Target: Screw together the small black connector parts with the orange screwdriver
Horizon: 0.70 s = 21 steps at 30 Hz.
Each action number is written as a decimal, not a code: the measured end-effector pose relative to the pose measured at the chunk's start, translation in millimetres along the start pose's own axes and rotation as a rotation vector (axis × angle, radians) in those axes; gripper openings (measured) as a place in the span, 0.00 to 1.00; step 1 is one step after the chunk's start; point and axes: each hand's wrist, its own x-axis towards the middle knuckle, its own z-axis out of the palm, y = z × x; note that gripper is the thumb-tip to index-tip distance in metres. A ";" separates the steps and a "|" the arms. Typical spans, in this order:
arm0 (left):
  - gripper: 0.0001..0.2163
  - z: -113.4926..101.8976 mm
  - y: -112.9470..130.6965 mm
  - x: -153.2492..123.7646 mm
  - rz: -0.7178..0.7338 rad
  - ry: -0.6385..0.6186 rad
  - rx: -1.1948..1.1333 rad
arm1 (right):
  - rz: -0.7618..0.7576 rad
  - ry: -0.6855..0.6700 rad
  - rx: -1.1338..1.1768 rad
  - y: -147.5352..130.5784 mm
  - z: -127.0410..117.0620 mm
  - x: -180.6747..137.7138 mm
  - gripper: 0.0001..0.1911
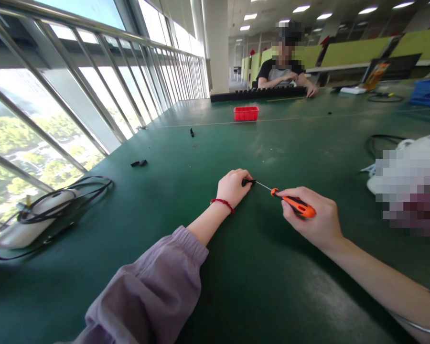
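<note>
Near the middle of the green table (243, 267), my left hand (233, 184) is closed on a small black part (248, 182), pressing it to the tabletop. The part's exact kind is too small to make out. My right hand (313, 215) grips an orange and black screwdriver (296, 204) by its handle. Its thin metal shaft points left, and the tip meets the black part or lies right beside it. Further off to the left lie two more small black pieces, a nearer one (139, 163) and a farther one (192, 132).
A red plastic basket (246, 113) stands ahead, before a long black rack-like strip (258, 93). Behind it sits a person (282, 71). At left are a white power strip with black cable (53, 205) and a metal railing. A white bundle (408, 177) and blue basket (428, 93) are at right.
</note>
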 end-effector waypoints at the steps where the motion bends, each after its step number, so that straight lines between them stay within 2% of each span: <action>1: 0.04 0.1 -0.2 0.0 0.002 0.002 0.001 | 0.000 0.003 -0.001 0.0 0.0 -0.2 0.06; 14: 0.05 -1.6 2.1 -0.1 0.031 -0.004 0.050 | 0.066 -0.029 -0.064 5.5 0.6 -3.6 0.09; 17: 0.06 -2.0 2.6 -0.1 0.023 -0.009 0.063 | 0.089 0.036 -0.052 4.9 2.8 -3.8 0.08; 21: 0.06 -2.6 2.9 0.1 0.023 -0.014 0.069 | 0.095 0.121 0.012 3.6 4.1 -2.8 0.21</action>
